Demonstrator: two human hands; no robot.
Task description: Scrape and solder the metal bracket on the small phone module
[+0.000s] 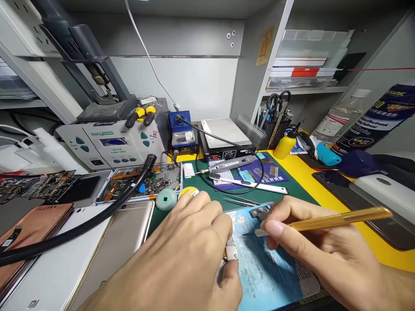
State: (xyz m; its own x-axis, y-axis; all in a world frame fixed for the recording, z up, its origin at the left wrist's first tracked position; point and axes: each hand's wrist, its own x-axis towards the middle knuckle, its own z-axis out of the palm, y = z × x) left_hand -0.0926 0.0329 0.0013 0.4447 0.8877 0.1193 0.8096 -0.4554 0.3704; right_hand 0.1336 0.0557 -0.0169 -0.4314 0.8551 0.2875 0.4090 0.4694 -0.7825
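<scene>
My left hand (191,246) rests at the left edge of a worn blue work pad (256,272), its fingers closed round a small part with a white piece (231,252) showing between thumb and fingertips. Most of that part is hidden beneath the hand. In my right hand (311,242) is a gold-handled tool (343,219), pinched between thumb and fingers, its pale flat tip (261,232) pointing left above the pad. A small dark component (259,211) lies at the pad's top edge, just beyond my right fingertips.
Tweezers (241,201), a white-handled brush (253,185) and a grey pen tool (231,164) lie behind the pad. Phones (126,242) and a tray of circuit boards (106,194) are at left, crossed by a black hose (97,218). A yellow bottle (285,144) stands at back right.
</scene>
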